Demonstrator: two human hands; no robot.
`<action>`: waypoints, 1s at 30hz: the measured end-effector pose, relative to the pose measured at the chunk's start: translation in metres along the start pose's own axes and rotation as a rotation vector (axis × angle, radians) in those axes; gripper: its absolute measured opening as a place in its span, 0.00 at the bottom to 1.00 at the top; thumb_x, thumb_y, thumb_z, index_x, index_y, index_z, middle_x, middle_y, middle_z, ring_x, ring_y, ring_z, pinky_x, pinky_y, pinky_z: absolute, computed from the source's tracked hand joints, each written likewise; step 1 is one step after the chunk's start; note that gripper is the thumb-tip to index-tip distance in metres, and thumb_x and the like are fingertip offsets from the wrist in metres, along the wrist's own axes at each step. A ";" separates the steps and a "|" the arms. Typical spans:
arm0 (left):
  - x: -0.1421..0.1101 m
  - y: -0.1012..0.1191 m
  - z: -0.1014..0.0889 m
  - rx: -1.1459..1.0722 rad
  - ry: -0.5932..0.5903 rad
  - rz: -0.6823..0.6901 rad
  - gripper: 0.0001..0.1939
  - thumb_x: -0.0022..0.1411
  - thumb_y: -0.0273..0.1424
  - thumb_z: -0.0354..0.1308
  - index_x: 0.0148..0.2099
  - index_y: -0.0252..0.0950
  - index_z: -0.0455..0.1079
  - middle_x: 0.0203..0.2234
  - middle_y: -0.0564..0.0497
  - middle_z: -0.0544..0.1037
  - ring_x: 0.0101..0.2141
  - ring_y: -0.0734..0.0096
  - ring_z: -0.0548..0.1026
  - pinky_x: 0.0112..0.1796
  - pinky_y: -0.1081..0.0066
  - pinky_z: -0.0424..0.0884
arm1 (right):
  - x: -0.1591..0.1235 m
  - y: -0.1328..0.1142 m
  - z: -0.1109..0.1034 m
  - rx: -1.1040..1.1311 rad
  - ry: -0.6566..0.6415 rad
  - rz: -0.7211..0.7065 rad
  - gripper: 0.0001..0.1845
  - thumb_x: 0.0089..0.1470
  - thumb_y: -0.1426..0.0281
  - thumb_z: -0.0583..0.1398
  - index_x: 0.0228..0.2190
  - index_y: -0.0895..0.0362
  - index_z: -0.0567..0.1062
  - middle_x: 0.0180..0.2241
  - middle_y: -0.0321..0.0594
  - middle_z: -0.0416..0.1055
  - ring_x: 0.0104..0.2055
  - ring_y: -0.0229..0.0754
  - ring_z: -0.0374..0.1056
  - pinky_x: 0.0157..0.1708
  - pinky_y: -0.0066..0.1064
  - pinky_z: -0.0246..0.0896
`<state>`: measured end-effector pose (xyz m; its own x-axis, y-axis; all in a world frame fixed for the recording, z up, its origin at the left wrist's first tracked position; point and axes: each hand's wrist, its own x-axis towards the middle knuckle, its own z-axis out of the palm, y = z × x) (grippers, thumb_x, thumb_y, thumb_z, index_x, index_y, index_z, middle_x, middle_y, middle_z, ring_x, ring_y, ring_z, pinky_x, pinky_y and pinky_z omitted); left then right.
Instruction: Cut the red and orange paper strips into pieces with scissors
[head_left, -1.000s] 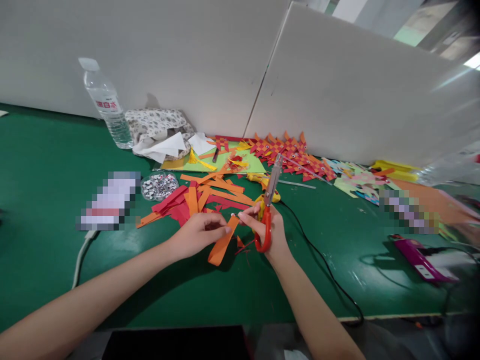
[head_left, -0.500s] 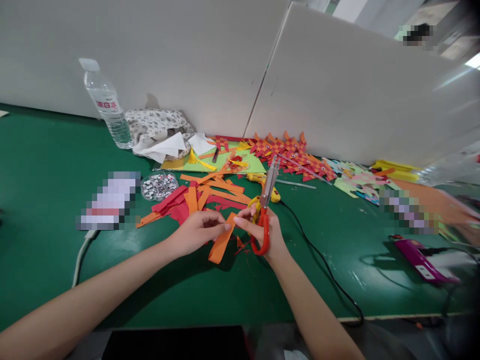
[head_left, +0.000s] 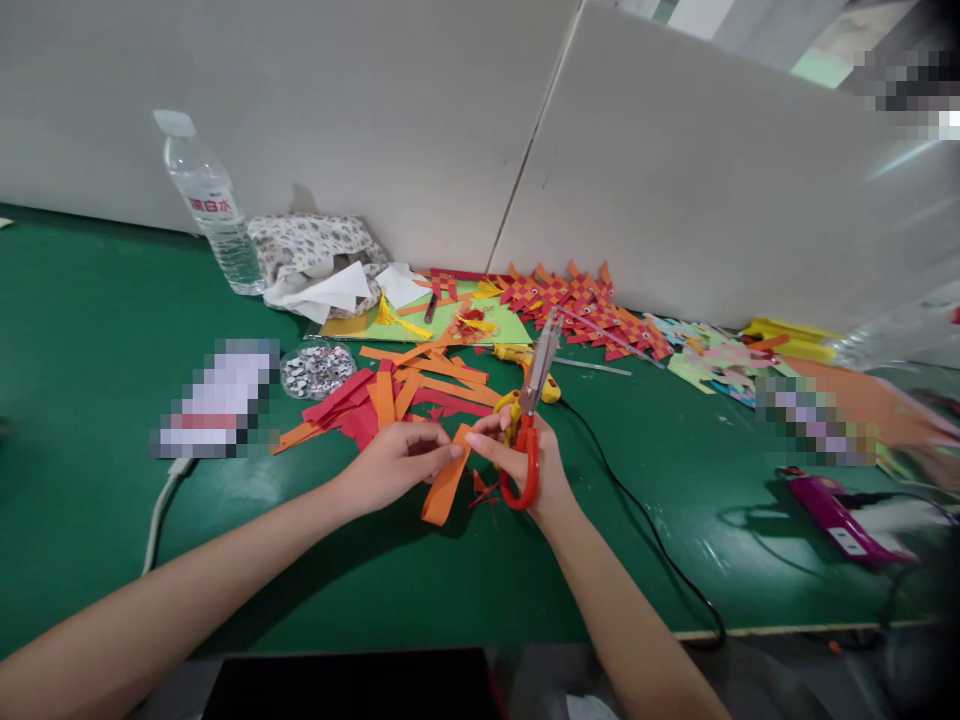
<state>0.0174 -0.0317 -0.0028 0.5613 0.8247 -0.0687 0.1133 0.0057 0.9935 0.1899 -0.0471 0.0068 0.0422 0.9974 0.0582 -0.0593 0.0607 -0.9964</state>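
An orange paper strip (head_left: 445, 492) is bent into a loop in front of me, its ends together at the top. The thumb and fingers of my left hand (head_left: 401, 462) pinch it near that upper end. My right hand (head_left: 536, 458) grips scissors (head_left: 523, 470) with red and yellow handles, blades pointing up and away from the strip. Its thumb and fingertips also touch the top of the strip. Behind the hands lies a pile of orange and red paper strips (head_left: 384, 395). A yellow glue gun (head_left: 551, 390) lies partly hidden behind the scissors.
Woven red-and-orange paper fish (head_left: 570, 305) are heaped along the partition. A tub of googly eyes (head_left: 317, 370), a blurred phone (head_left: 217, 400) and a water bottle (head_left: 214, 210) stand at left. A purple power strip (head_left: 844, 520) lies right; a black cord (head_left: 637, 520) crosses the table.
My right thumb has come down onto the top end of the orange strip, and the scissors have shifted slightly left. My left hand keeps its pinch almost in place.
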 end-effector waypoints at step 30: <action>0.001 -0.002 0.001 -0.013 -0.104 -0.131 0.12 0.51 0.37 0.63 0.28 0.33 0.69 0.20 0.56 0.71 0.22 0.78 0.69 0.24 0.78 0.62 | 0.006 0.003 -0.004 0.080 0.227 -0.063 0.22 0.32 0.71 0.70 0.23 0.54 0.62 0.22 0.28 0.71 0.25 0.37 0.68 0.31 0.34 0.66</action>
<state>0.0187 -0.0319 -0.0045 0.6245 0.7533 -0.2063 0.1813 0.1171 0.9764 0.1942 -0.0413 0.0037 0.2705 0.9579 0.0960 -0.1278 0.1345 -0.9826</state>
